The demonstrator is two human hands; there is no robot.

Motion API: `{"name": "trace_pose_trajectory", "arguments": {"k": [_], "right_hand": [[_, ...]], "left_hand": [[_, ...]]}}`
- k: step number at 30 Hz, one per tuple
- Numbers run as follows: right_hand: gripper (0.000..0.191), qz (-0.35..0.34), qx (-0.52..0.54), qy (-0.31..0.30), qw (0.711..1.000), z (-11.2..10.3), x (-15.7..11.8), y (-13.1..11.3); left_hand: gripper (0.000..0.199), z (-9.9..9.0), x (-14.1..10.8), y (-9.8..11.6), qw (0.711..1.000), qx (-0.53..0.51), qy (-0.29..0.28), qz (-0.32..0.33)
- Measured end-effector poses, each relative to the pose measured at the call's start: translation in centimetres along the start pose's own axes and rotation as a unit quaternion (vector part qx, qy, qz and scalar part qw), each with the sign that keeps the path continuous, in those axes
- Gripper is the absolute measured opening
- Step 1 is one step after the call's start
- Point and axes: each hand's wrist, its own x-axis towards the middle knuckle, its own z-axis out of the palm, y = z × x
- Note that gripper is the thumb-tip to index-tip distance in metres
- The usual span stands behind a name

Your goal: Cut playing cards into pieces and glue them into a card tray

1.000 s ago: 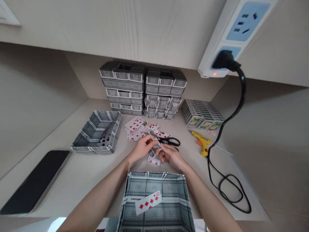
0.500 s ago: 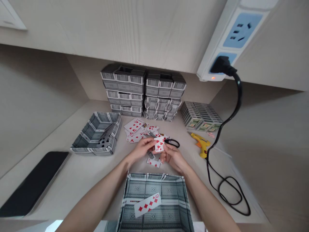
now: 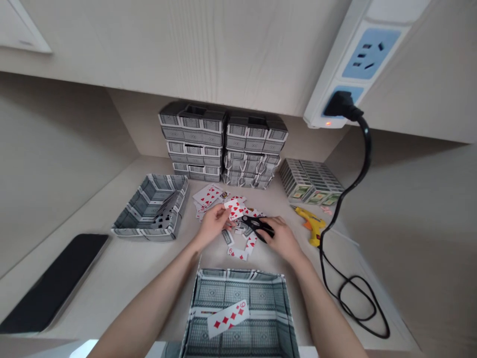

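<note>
— Two hands, both occupied. Left hand point(image 3: 213, 223): pinching one red-pip playing card point(image 3: 234, 209) between thumb and fingers. Right hand point(image 3: 283, 236): gripping black scissors point(image 3: 254, 225) by the handles.

— Position of the playing card?

— Middle of the tabletop point(image 3: 122, 268), held above loose pieces, just left of the blades. Whether blade touches card: cannot tell.

— Hazards, by cause?

— First: left fingertips near the blades; should the pinch slip or the card twist, a crooked cut or a nicked finger is possible. Second: cut strips point(image 3: 237, 253) scattered on the near side, heaped cards point(image 3: 206, 195) on the far side; a trailing wrist could mix them.

— Near side?

— One open box point(image 3: 261, 343), between the forearms, one diamond card point(image 3: 228, 319) inside. A forearm swung inward could knock it askew.

— Right side?

— One yellow glue gun point(image 3: 315, 223), black cable point(image 3: 367, 149) passing at its grip. An elbow catching that cable might drag the gun; whether it is hot, cannot tell.
</note>
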Motion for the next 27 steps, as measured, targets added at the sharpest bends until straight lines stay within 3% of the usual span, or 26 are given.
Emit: {"name": "trace_pose_trajectory", "arguments": {"k": [6, 9, 11, 13, 15, 17, 19, 21, 25, 27], "right_hand": [[0.03, 0.025, -0.04, -0.013, 0.999, 0.4, -0.3, 0.3], [0.026, 0.089, 0.03, 0.018, 0.995, 0.6, -0.3, 0.4], [0.028, 0.131, 0.141, 0.056, 0.98, 0.6, -0.2, 0.2], [0.035, 0.165, 0.298, 0.078, 0.937, 0.4, 0.0, -0.3], [0.041, 0.199, 0.451, 0.055, 0.869, 0.0, 0.1, -1.0], [0.043, 0.231, 0.539, 0.006, 0.81, -0.4, 0.1, -1.7], [0.045, 0.242, 0.571, -0.033, 0.784, -0.5, 0.0, -2.1], [0.054, 0.227, 0.569, -0.057, 0.788, -0.4, -0.2, -2.2], [0.08, 0.164, 0.532, -0.059, 0.828, -0.1, -0.5, -2.1], [0.079, 0.144, 0.533, -0.039, 0.833, -0.2, -0.6, -2.2]], "left_hand": [[0.021, -0.6, 0.2, 0.3, 0.99, 0.012, 0.12, 0.078], [0.021, -1.1, 0.5, 0.2, 0.983, 0.015, 0.152, 0.098], [0.022, -1.3, 0.7, 0.0, 0.981, 0.024, 0.159, 0.107], [0.023, -1.4, 0.9, -0.2, 0.981, 0.025, 0.161, 0.105], [0.025, -1.3, 0.9, -0.3, 0.985, 0.016, 0.148, 0.087], [0.027, -1.0, 0.7, -0.2, 0.991, 0.0, 0.117, 0.062], [0.029, -0.8, 0.5, 0.0, 0.996, -0.017, 0.082, 0.043], [0.03, -0.6, 0.2, 0.3, 0.997, -0.028, 0.065, 0.032], [0.033, -0.4, 0.1, 0.5, 0.996, -0.038, 0.072, 0.021], [0.034, -0.4, 0.2, 0.5, 0.996, -0.041, 0.073, 0.019]]}}
